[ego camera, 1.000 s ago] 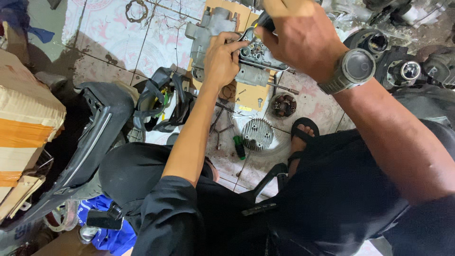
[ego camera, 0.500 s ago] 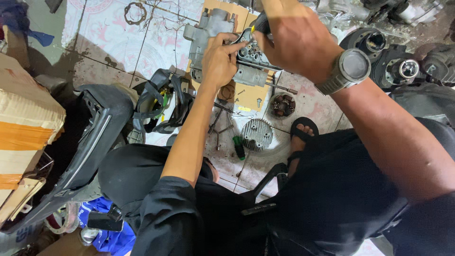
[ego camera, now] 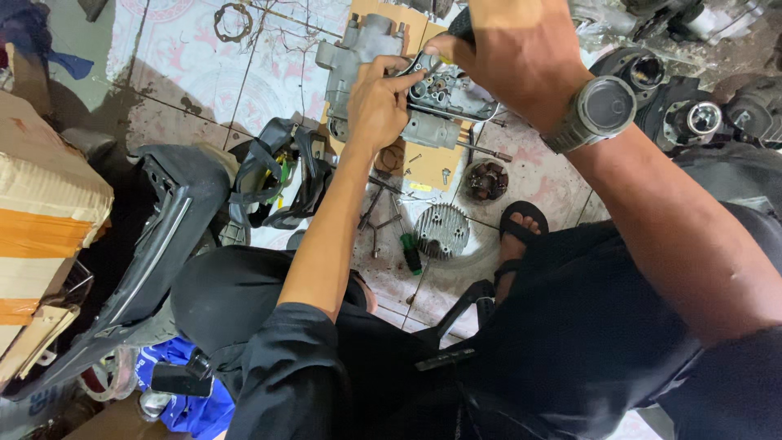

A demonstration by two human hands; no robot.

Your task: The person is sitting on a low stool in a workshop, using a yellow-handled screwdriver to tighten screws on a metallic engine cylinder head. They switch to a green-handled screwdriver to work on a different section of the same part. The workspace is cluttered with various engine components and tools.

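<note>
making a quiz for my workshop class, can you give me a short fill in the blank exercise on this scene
1. The right hand wears a grey ____ on its wrist.
2. The left hand rests its fingers on a metal ____ part lying on cardboard.
3. The screwdriver on the tiled floor has a ____ handle.
4. The foot beside the finned metal cover wears a black ____.

Missing words: watch; engine; green; sandal

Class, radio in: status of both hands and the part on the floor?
Left hand steadying grey metal engine casing. Right hand gripping black-handled tool at it. Loose tools beside.
</note>
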